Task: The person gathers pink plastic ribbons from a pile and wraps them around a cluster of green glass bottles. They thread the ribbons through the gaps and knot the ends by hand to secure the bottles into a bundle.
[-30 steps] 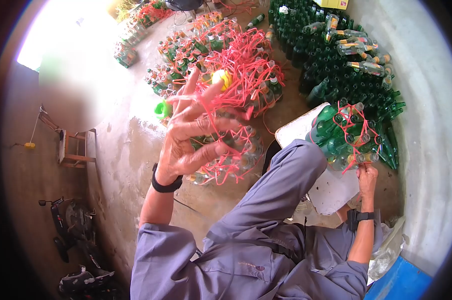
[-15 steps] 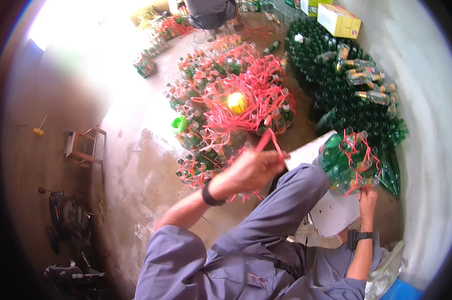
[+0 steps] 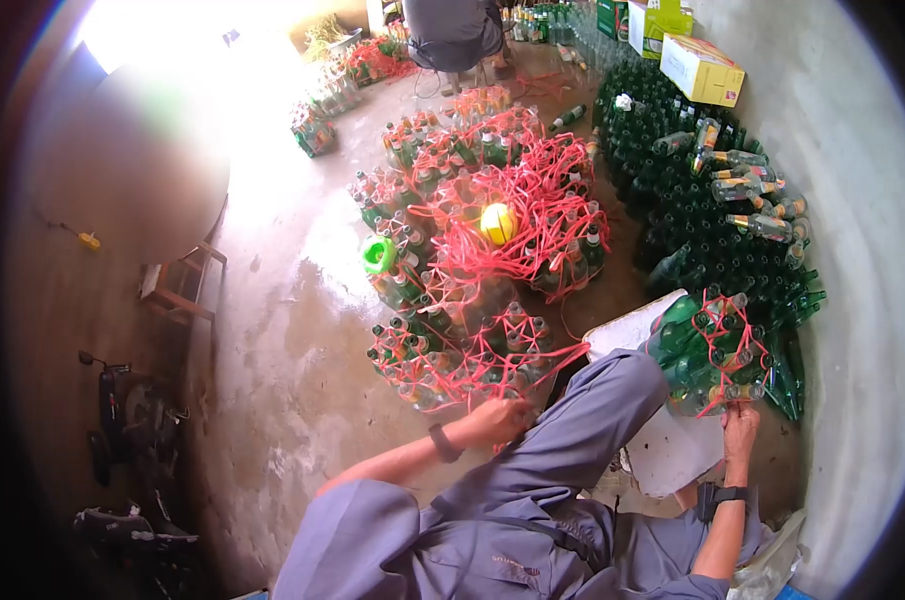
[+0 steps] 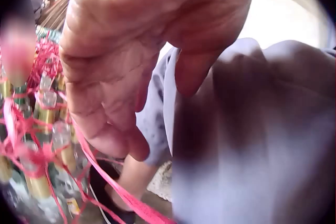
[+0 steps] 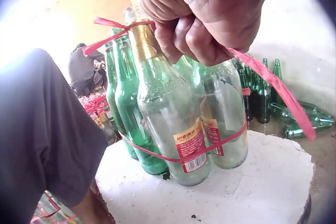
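My right hand point(image 3: 739, 437) is at the near side of a bundle of green and clear glass bottles point(image 3: 684, 352). In the right wrist view its curled fingers grip a red plastic strap point(image 5: 278, 85) at the bottle necks; one strap end sticks out past the fist. Another turn of strap circles the bottles lower down, across a labelled clear bottle point(image 5: 173, 113). The bundle stands upright on a white board point(image 5: 262, 182). My left hand point(image 3: 497, 422) is beside my raised knee, fingers loosely bent and thumb apart, nothing in its grasp. A loose red strap point(image 4: 115, 184) runs past its fingertips.
Strapped bottle bundles point(image 3: 472, 350) and a heap of red strapping point(image 3: 562, 190) with a yellow roll point(image 3: 497, 223) cover the floor ahead. Green bottles point(image 3: 662, 220) line the right wall, near a yellow box point(image 3: 702, 70). Another person point(image 3: 450, 35) sits at the back.
My left hand first swung spread over the bundles, then held a red strap near the knee; now it is lower, off the strap. The right hand keeps its place at the bundle.
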The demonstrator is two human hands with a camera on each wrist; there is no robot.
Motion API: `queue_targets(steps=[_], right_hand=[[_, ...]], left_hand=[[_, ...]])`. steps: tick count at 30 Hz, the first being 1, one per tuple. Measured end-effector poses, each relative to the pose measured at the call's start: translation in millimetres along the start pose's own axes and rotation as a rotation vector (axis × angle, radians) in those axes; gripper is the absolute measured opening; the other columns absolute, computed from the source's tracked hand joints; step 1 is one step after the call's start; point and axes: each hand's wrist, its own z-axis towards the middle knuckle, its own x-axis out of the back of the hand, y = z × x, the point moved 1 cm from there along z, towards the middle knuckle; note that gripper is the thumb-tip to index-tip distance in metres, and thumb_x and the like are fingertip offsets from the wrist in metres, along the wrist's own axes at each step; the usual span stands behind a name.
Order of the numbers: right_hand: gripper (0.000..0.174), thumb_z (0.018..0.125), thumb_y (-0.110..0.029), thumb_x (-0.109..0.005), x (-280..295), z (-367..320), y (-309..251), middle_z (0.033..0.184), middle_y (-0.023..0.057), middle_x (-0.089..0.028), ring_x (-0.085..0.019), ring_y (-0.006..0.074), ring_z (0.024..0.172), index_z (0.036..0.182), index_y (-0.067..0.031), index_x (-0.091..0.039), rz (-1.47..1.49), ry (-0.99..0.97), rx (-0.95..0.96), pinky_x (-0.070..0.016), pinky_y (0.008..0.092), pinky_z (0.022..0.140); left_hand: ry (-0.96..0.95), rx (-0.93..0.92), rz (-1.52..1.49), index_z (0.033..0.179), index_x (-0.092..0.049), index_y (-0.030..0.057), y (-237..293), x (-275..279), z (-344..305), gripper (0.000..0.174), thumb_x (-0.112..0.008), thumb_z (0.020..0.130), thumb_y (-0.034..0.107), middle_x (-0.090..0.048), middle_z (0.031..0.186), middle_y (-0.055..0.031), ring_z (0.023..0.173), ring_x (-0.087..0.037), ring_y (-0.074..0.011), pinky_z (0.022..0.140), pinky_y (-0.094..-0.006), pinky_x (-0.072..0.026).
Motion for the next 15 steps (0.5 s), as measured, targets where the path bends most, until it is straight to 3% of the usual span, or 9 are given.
queue_targets(steps=[2, 4, 6, 9, 11, 15], right_hand=[[0.024, 0.1, -0.022, -0.055, -1.0, -0.1, 1.4, 0.059, -0.0016, -0.047, -0.042, 0.0089, 0.053, 0.089, -0.0043, -0.067, -0.008, 0.004, 0.01, -0.0333, 0.03, 0.051], [0.029, 0.101, -0.025, -0.055, -6.3, 5.5, -4.7, 0.059, -0.0013, -0.047, -0.042, 0.0091, 0.053, 0.086, -0.0027, -0.065, 0.01, 0.02, 0.024, -0.0331, 0.0307, 0.051], [0.031, 0.101, -0.026, -0.055, -8.6, 2.8, -9.4, 0.058, -0.001, -0.047, -0.042, 0.0091, 0.053, 0.085, -0.002, -0.064, 0.023, 0.012, 0.017, -0.0329, 0.0307, 0.051], [0.034, 0.102, -0.028, -0.054, -7.2, 2.6, -12.8, 0.058, -0.0006, -0.046, -0.042, 0.0091, 0.053, 0.082, -0.0013, -0.063, 0.013, 0.009, 0.013, -0.0325, 0.0307, 0.051], [0.035, 0.103, -0.028, -0.054, -8.2, 1.9, -11.3, 0.058, -0.0006, -0.046, -0.042, 0.0092, 0.053, 0.082, -0.0013, -0.063, -0.003, 0.01, 0.011, -0.0322, 0.0306, 0.051], [0.037, 0.102, -0.028, -0.054, -8.0, 6.7, 12.7, 0.057, -0.0004, -0.046, -0.042, 0.0097, 0.053, 0.077, -0.0015, -0.06, 0.039, 0.007, -0.055, -0.0318, 0.0309, 0.051]], left_hand=[[-0.101, -0.002, -0.16, 0.121, -0.065, 0.0036, -32.4, -35.6, -11.2, 0.037, -0.057, 0.089, 0.019, -0.07, 0.099, -0.0233, 0.09, -0.068, -0.0392, 0.081, -0.0466, -0.0536], [-0.053, -0.073, -0.378, 0.119, -0.067, 0.0037, -37.6, -36.9, -10.9, 0.035, -0.056, 0.089, 0.016, -0.069, 0.1, -0.0249, 0.09, -0.068, -0.0399, 0.081, -0.0476, -0.0533], [-0.049, -0.03, -0.386, 0.113, -0.068, 0.0018, -26.9, -23.8, -15.8, 0.03, -0.055, 0.089, 0.015, -0.069, 0.098, -0.0245, 0.089, -0.067, -0.0403, 0.079, -0.0477, -0.0534], [0.013, 0.036, -0.17, 0.11, -0.068, 0.0009, 9.3, 5.4, -19.8, 0.027, -0.056, 0.09, 0.015, -0.069, 0.093, -0.0234, 0.087, -0.067, -0.0397, 0.078, -0.0466, -0.0539], [0.152, 0.12, 0.052, 0.099, -0.066, 0.0048, 15.0, 9.4, -23.1, 0.016, -0.058, 0.09, 0.016, -0.067, 0.088, -0.0132, 0.093, -0.064, -0.0341, 0.074, -0.0467, -0.0512], [0.375, -0.003, 0.213, 0.103, -0.067, 0.0074, -6.6, 1.2, -27.2, 0.018, -0.058, 0.092, 0.018, -0.065, 0.087, -0.0128, 0.091, -0.064, -0.032, 0.073, -0.0467, -0.0516]])
